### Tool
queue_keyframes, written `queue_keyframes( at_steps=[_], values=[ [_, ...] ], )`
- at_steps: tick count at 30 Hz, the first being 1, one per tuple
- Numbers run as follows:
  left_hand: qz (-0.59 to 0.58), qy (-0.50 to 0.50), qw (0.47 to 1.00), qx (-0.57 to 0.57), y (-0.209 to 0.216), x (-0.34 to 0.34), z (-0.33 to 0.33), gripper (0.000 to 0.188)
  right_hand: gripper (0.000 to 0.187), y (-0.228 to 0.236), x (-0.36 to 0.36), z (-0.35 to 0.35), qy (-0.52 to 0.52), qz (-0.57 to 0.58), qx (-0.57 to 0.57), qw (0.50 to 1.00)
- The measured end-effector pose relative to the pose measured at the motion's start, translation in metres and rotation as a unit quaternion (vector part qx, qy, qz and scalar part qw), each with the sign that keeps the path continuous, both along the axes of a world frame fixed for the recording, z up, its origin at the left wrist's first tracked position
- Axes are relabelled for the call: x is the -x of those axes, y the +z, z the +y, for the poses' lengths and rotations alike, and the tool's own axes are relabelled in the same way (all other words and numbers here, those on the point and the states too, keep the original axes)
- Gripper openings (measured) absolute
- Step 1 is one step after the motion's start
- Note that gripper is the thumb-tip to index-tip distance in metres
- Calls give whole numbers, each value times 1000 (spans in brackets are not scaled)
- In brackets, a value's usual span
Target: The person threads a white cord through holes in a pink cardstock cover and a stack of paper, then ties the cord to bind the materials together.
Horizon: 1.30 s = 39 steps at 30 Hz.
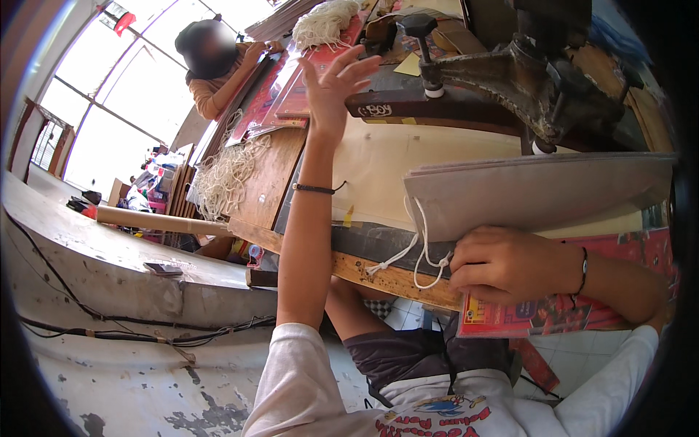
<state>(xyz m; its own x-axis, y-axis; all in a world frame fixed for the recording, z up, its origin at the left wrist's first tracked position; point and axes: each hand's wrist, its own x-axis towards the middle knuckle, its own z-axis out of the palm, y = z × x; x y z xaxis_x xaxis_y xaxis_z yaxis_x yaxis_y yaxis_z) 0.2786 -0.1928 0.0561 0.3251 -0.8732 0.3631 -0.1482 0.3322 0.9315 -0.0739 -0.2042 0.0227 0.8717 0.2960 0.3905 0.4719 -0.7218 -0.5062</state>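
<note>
My left hand (pixel 331 91) is raised over the far left of the table, fingers spread and holding nothing. Beyond it lie red printed sheets (pixel 273 102). My right hand (pixel 495 266) curls its fingers at the lower edge of a grey flat board (pixel 539 191), which is tilted up from the table. From the board's left end hangs a white cord (pixel 422 251) with knotted ends, beside my right fingertips. Under my right wrist, a red printed stack (pixel 480 320) juts past the table's front edge. My right thumb is hidden.
A dark metal clamp-like frame (pixel 502 69) with a black bar stands across the table's far right. White cord bundles lie at the left (pixel 226 175) and at the back (pixel 324 25). Another person (pixel 211 65) works at the far left. A phone (pixel 163 269) rests on the ledge.
</note>
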Motion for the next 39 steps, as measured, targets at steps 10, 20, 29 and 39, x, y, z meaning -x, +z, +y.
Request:
queue_keyframes(
  at_steps=[10,20,29,39],
  values=[
    [43,-83,994,-55,-5,13,0,113,11,-2,1,1,-9,-22,3,1000],
    [13,-21,999,-20,-9,6,2,114,12,-2,-2,1,-2,-24,-3,1000],
    [21,-46,999,7,-9,2,-2,110,13,-4,-1,3,-10,-16,1,1000],
    [10,-15,1000,-15,-13,-3,-2,105,14,-5,-2,2,-4,-25,-15,1000]
  ],
)
